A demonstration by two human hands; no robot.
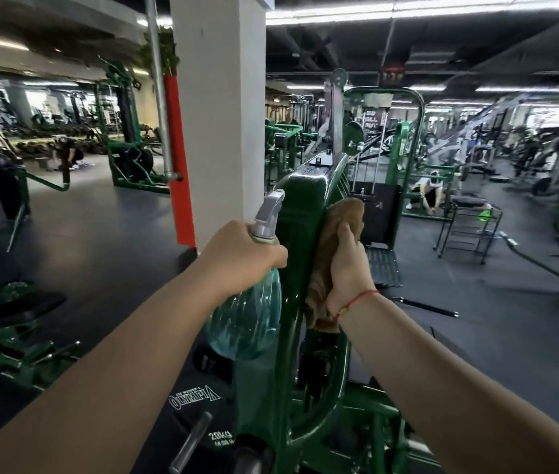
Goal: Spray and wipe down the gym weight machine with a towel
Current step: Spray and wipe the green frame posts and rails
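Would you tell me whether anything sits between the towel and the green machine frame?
Nothing visible does: the right hand holds the brown towel directly against the right side of the green frame.

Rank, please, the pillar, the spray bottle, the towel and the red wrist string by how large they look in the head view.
1. pillar
2. spray bottle and towel: close, unranked; left hand and right hand cover parts
3. red wrist string

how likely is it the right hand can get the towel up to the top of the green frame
Probably yes: the right hand holds the towel against the right side of the green frame, just below its rounded top, with nothing visible in between.
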